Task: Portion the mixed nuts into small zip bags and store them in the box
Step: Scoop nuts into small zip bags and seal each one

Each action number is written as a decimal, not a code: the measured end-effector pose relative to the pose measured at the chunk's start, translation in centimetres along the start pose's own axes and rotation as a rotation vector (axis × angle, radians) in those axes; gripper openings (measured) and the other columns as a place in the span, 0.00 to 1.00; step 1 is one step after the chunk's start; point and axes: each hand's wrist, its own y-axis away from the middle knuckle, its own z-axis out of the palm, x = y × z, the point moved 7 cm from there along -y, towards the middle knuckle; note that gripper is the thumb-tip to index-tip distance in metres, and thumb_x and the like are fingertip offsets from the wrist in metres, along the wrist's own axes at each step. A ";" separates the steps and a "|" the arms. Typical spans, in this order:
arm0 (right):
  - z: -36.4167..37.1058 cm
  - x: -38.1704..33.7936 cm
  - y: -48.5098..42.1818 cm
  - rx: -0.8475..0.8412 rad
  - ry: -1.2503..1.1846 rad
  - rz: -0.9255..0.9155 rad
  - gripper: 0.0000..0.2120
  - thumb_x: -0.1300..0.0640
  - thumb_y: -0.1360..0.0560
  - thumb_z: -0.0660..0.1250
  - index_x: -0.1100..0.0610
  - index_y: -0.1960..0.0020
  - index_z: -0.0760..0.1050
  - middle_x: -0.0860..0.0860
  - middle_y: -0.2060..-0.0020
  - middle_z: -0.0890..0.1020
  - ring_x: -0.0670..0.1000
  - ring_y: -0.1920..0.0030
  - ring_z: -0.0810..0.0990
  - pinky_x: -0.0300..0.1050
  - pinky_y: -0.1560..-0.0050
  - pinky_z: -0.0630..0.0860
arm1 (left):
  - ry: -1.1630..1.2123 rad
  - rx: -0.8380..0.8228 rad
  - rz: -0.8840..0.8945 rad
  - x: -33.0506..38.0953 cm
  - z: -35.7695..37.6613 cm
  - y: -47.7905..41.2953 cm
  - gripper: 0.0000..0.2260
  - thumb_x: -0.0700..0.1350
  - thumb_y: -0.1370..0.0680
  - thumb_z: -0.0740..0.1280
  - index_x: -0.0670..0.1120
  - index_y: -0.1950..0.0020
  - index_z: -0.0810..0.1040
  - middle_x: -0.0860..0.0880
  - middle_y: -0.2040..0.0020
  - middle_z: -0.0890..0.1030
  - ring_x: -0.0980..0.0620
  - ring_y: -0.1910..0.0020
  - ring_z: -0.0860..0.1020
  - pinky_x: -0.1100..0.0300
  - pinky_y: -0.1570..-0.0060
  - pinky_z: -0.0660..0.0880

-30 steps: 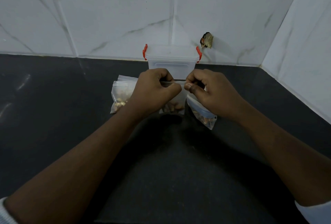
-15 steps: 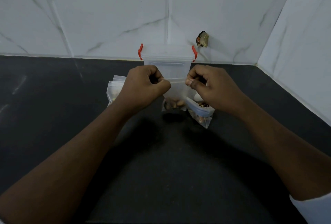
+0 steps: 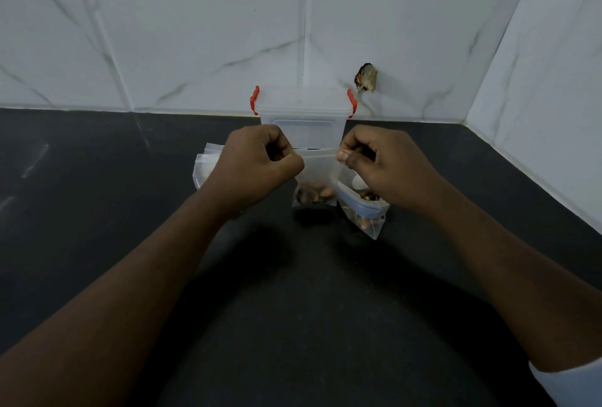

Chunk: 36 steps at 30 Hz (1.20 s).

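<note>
- Black counter and white marble-look tiles form the setting.
- Left hand and right hand are pinched closed on the top corners of a small zip bag, held above the counter.
- Thin, limp, slippery film is judged; nuts weigh the bottom, so the stiffer zip strip suits gripping.
- Behind it, the lidded clear box is seen; no writing is legible.

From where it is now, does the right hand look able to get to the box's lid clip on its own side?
Probably yes, once freed. The right hand is pinching the small zip bag along with the left hand. The red clip on the box sits just beyond it with nothing between.
</note>
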 end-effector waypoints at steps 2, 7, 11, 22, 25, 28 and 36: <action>0.0 -0.1 0.0 0.004 -0.005 -0.004 0.04 0.55 0.20 0.69 0.54 0.52 0.80 0.46 0.61 0.82 0.47 0.61 0.79 0.41 0.61 0.73 | 0.003 0.007 0.002 0.0 -0.1 0.0 0.02 0.42 0.26 0.72 0.47 0.59 0.81 0.52 0.63 0.82 0.55 0.63 0.80 0.66 0.63 0.76; 0.2 0.0 0.2 -0.017 -0.068 -0.004 0.03 0.54 0.20 0.71 0.52 0.51 0.83 0.46 0.60 0.84 0.49 0.59 0.82 0.48 0.56 0.77 | -0.011 -0.029 0.008 -0.1 -0.5 0.1 0.03 0.41 0.26 0.72 0.46 0.60 0.80 0.52 0.64 0.81 0.60 0.67 0.76 0.71 0.66 0.72; 0.4 -0.2 0.3 -0.029 -0.087 -0.021 0.04 0.52 0.21 0.72 0.51 0.49 0.84 0.44 0.58 0.85 0.46 0.59 0.82 0.44 0.58 0.78 | 0.043 -0.184 -0.059 -0.5 -1.7 -0.4 0.06 0.39 0.25 0.71 0.44 0.62 0.79 0.53 0.70 0.78 0.60 0.72 0.73 0.67 0.68 0.71; 1.2 -1.6 0.6 -0.045 0.045 -0.139 0.05 0.56 0.20 0.71 0.54 0.50 0.85 0.46 0.59 0.84 0.45 0.56 0.78 0.46 0.55 0.75 | 0.110 -0.282 -0.390 -5.9 -8.2 -0.1 0.16 0.48 0.37 0.72 0.35 0.66 0.73 0.45 0.70 0.67 0.52 0.71 0.62 0.60 0.71 0.60; 1.1 -1.8 0.6 -0.036 0.042 -0.160 0.05 0.56 0.20 0.70 0.54 0.51 0.85 0.45 0.60 0.83 0.45 0.56 0.79 0.46 0.56 0.75 | 0.016 -0.264 -0.506 -8.7 -8.9 0.2 0.13 0.48 0.36 0.70 0.39 0.66 0.72 0.47 0.72 0.67 0.52 0.72 0.60 0.59 0.71 0.56; 1.2 -2.0 0.6 -0.037 0.060 -0.174 0.06 0.56 0.20 0.70 0.55 0.51 0.85 0.46 0.60 0.84 0.45 0.57 0.78 0.45 0.56 0.75 | 0.001 -0.270 -0.571 -9.8 -8.6 0.5 0.09 0.46 0.33 0.69 0.44 0.67 0.71 0.47 0.71 0.66 0.52 0.74 0.59 0.59 0.70 0.55; 1.4 -2.0 0.5 -0.047 0.054 -0.190 0.07 0.57 0.20 0.69 0.56 0.50 0.85 0.47 0.59 0.85 0.45 0.57 0.80 0.40 0.57 0.74 | -0.049 -0.338 -0.597 -10.9 -8.5 0.4 0.10 0.38 0.25 0.72 0.41 0.65 0.75 0.49 0.73 0.71 0.54 0.74 0.64 0.61 0.72 0.58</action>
